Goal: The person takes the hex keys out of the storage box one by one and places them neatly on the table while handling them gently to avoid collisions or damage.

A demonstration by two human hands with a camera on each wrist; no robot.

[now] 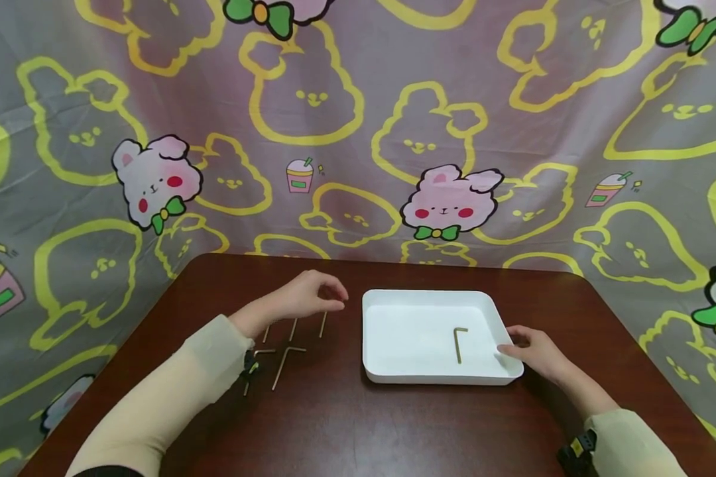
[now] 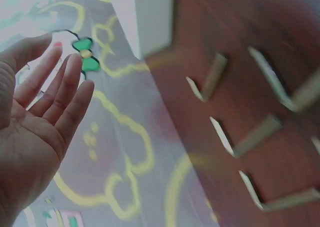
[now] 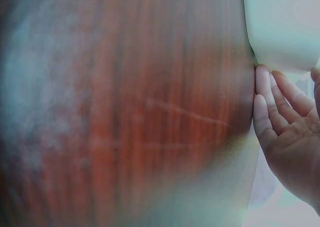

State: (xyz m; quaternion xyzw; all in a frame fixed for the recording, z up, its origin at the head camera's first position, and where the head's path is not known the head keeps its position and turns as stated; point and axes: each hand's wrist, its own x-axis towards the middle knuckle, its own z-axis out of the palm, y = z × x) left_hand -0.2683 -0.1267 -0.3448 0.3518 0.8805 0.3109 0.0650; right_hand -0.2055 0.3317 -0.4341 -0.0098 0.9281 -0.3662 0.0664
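Note:
My left hand [image 1: 310,295] hovers over the table left of the white tray [image 1: 371,371], its fingers loosely bent with nothing between them. In the left wrist view the same hand [image 2: 42,107] shows a bare palm and spread-out thumb. Beneath and in front of it lie several brass-coloured L-shaped hex keys [image 1: 282,368], partly hidden by the hand and wrist. One more hex key [image 1: 457,347] lies inside the tray, right of its middle. My right hand [image 1: 537,354] grips the tray's right edge, thumb over the rim and fingers [image 3: 264,82] against the outer wall.
The dark brown wooden table [image 1: 394,430] carries the tray and the loose keys. A patterned cloth [image 1: 346,159] with rabbit drawings hangs right behind the table's far edge. A dark strap device [image 1: 577,450] sits on the right wrist.

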